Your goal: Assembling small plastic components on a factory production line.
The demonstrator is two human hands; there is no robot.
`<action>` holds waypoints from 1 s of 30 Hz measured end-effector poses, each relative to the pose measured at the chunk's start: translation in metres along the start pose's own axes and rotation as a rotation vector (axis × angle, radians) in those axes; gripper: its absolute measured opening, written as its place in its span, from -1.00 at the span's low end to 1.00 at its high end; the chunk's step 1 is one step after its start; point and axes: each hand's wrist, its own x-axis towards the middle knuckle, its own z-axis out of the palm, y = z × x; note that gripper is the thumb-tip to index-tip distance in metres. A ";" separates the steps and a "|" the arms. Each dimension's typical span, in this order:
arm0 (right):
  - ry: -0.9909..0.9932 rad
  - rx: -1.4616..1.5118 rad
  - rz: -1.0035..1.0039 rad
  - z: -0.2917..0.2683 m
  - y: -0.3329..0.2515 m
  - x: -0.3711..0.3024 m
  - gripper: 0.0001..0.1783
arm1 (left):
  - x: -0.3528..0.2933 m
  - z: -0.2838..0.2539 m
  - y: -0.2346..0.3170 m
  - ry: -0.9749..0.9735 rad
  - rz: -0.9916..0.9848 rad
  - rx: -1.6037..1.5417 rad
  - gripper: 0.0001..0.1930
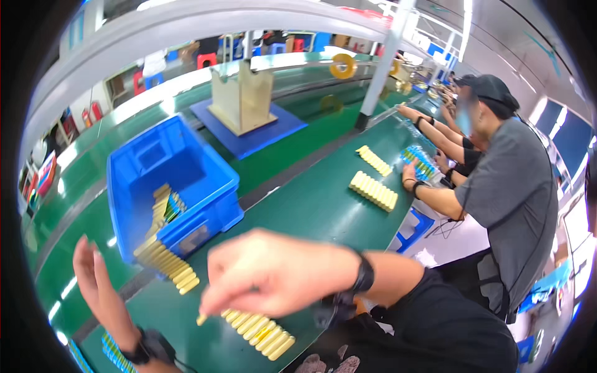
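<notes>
My right hand [267,273] is closed, fingertips pinched on a pale yellow cylinder [201,320]; only its end shows, and motion blurs the hand. Just below it lies a row of pale yellow cylinders [264,336] side by side on the green work surface. My left hand [93,280] is raised at the left, fingers stretched out and holding nothing. Between the hands and the blue bin [202,221], another row of pale yellow cylinders [168,264] leads up to the bin's near side. Inside the bin are more cylinders and some blue-green wrapped pieces [174,205].
Behind the bin, a wooden block stand [242,99] sits on a blue mat [267,137]. Two cylinder groups [373,191] lie farther right, near a co-worker [510,155] handling blue-green pieces [418,161]. A grey post [385,62] rises from the bench. Blue-green pieces [115,354] lie lower left.
</notes>
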 end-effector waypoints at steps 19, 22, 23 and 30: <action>0.147 0.438 0.603 0.059 0.011 -0.153 -0.81 | -0.222 0.016 0.082 -0.699 -0.428 -0.220 -0.92; 0.014 0.377 0.582 0.058 0.021 -0.159 -0.79 | -0.224 0.018 0.085 -0.700 -0.397 -0.176 -0.92; 0.009 0.328 0.567 0.056 0.021 -0.159 -0.79 | -0.224 0.020 0.087 -0.718 -0.384 -0.178 -0.92; 0.037 0.225 0.548 0.044 0.020 -0.153 -0.83 | -0.213 0.024 0.077 -0.831 -0.187 -0.152 -0.94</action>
